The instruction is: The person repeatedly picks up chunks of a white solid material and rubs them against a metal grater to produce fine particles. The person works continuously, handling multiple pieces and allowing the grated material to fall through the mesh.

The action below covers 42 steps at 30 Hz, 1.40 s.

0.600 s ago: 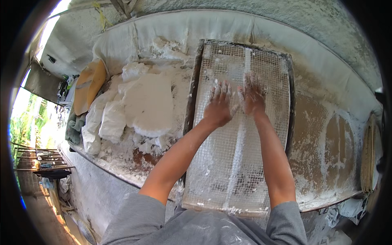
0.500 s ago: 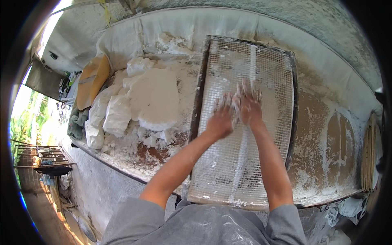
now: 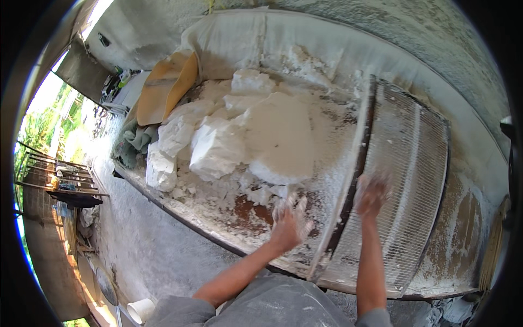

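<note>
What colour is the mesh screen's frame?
The frame is dark, nearly black, dusted white in places; it shows best in the head view.

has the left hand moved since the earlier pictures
Yes: judged against the white mound, the left hand has moved left, off the mesh screen and nearer the mound.

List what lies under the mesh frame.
The white-dusted work surface shows on either side of the mesh frame. What lies directly beneath is covered by it and cannot be made out; the right hand is over it.
</note>
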{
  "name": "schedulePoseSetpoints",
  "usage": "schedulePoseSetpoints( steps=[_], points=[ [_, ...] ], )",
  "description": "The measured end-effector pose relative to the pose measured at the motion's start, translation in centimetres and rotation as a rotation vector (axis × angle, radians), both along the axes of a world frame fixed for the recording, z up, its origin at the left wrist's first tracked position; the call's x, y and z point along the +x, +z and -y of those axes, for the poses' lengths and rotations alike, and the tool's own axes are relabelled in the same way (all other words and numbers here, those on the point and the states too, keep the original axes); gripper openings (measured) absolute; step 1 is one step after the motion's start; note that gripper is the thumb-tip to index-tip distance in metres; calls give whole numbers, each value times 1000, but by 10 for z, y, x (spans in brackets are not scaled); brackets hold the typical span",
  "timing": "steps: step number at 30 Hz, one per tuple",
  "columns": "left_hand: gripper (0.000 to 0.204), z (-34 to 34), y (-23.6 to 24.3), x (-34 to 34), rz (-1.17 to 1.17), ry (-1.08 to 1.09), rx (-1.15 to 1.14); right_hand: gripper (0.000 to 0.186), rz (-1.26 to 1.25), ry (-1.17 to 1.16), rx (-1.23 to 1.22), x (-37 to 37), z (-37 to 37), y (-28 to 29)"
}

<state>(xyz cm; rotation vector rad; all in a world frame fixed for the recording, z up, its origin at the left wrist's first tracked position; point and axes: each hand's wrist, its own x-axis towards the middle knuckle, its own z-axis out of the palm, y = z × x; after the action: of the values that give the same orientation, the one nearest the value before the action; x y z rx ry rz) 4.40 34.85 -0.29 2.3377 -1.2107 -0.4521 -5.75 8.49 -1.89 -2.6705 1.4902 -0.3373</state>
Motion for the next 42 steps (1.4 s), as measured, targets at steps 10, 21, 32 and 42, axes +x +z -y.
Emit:
schedulePoseSetpoints(
  steps=[10, 21, 32, 42],
  points=[
    [58, -85, -1, 336, 152, 428, -259, 112, 297, 858, 600, 317, -177, 24],
    [61, -89, -96, 416, -46, 271, 28, 97, 475, 724, 387, 340, -240, 3],
    [73, -89, -56, 332, 200, 771, 126, 95, 437, 640, 369, 243, -267, -28],
    [102, -166, -173, 182, -210, 1016, 101, 84, 291, 70, 901, 207, -245, -126]
  ],
)
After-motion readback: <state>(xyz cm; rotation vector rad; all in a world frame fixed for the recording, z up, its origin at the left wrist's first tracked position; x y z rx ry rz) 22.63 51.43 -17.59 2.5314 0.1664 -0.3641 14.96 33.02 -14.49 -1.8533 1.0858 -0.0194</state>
